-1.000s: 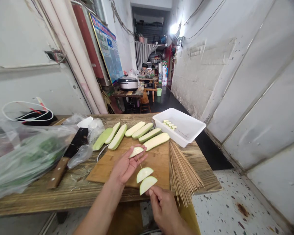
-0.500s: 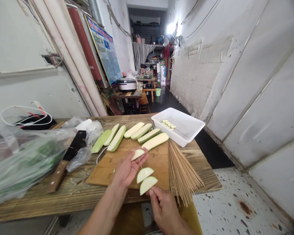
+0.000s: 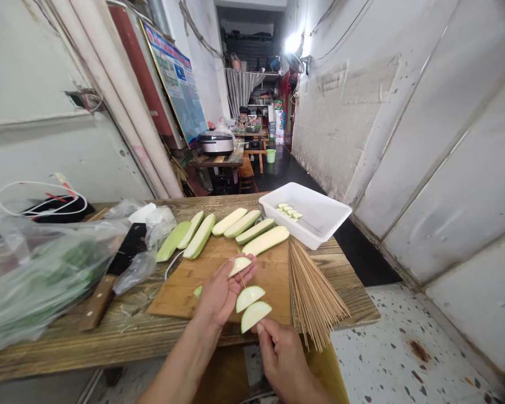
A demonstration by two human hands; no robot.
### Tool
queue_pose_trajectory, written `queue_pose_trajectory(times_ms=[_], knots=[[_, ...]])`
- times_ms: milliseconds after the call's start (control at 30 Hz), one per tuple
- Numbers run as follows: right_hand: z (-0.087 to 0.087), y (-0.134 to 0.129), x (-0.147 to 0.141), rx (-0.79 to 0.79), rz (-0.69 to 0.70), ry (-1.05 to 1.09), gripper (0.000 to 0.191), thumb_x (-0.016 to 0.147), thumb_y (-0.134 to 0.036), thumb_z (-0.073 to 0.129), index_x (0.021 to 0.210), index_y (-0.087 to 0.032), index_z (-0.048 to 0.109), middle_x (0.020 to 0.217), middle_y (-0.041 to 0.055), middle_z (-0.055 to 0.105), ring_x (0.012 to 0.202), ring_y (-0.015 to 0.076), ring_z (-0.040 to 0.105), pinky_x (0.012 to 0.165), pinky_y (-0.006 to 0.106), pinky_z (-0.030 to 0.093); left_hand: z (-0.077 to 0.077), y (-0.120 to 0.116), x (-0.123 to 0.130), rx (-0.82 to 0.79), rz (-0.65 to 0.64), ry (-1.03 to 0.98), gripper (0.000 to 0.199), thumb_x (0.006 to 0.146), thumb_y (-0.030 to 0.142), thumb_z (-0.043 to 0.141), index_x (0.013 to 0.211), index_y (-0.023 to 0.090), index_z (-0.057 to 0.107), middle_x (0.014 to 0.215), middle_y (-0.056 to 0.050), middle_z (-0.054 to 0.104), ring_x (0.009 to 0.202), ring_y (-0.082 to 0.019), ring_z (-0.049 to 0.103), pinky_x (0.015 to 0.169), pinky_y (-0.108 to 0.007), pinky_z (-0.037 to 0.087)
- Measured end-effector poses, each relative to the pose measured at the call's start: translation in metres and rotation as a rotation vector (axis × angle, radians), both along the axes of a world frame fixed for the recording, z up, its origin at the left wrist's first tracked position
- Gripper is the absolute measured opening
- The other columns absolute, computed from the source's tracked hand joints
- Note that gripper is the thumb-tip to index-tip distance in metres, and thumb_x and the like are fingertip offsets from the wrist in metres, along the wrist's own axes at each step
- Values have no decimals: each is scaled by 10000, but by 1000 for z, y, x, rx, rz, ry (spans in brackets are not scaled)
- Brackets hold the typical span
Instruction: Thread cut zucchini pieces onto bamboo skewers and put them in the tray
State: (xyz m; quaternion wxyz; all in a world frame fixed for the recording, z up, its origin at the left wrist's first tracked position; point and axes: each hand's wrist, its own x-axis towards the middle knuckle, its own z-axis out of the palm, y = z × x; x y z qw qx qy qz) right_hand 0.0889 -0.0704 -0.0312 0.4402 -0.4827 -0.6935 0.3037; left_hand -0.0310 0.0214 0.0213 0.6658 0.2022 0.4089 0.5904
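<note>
Half-round pale green slices sit on a thin wooden skewer [image 3: 242, 279] above the cutting board [image 3: 180, 289]. My left hand [image 3: 225, 289] is turned palm up, its fingers curled around the far slice [image 3: 239, 266]. Nearer to me, two more slices [image 3: 250, 298] hang on the skewer. My right hand [image 3: 278, 348] pinches the skewer's near end, just below the nearest slice [image 3: 256, 316]. Several long cut pieces of the pale green vegetable [image 3: 266, 241] lie along the board's far edge.
A bundle of skewers [image 3: 315, 292] lies right of the board. Behind it stands a white tray [image 3: 328, 227] with a loaded skewer inside. On the left are a cleaver [image 3: 113, 269] and plastic bags [image 3: 46, 280]. A person [image 3: 243, 116] sits far back.
The view has shifted slightly. The far slice in my left hand has moved a little to the right and tilted; my right hand keeps its pinch on the skewer.
</note>
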Motion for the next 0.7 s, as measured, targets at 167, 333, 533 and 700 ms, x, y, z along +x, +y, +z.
queue_pose_trajectory(times_ms=[167,333,533,700], knots=[[0,-1,0,-9,0,-2,259,898,-196,355,710,-168,532,576,-31,454,493,100,386,494,216,248,-3,1,0,-5,-13,-4,197,857,147,468,912,54,633,967,-178,695,942,-238,657,904,-372,506],[-1,0,0,-24,-3,-14,257,894,-195,354,709,-169,531,577,-34,442,500,103,385,502,218,254,-3,-1,1,-8,-24,7,197,854,153,469,908,68,639,949,-156,703,933,-227,660,893,-367,511],[-1,-1,0,-4,-13,-18,266,897,-186,350,706,-168,535,575,-30,462,494,101,399,496,211,263,-5,-3,2,-9,-28,16,196,849,156,480,912,56,637,949,-168,701,914,-232,665,900,-368,502],[-2,0,0,11,-16,-26,267,903,-188,344,707,-173,525,571,-31,452,485,102,397,493,214,261,-4,-4,4,-31,-25,27,190,842,148,486,896,60,646,937,-169,704,887,-226,673,874,-345,514]])
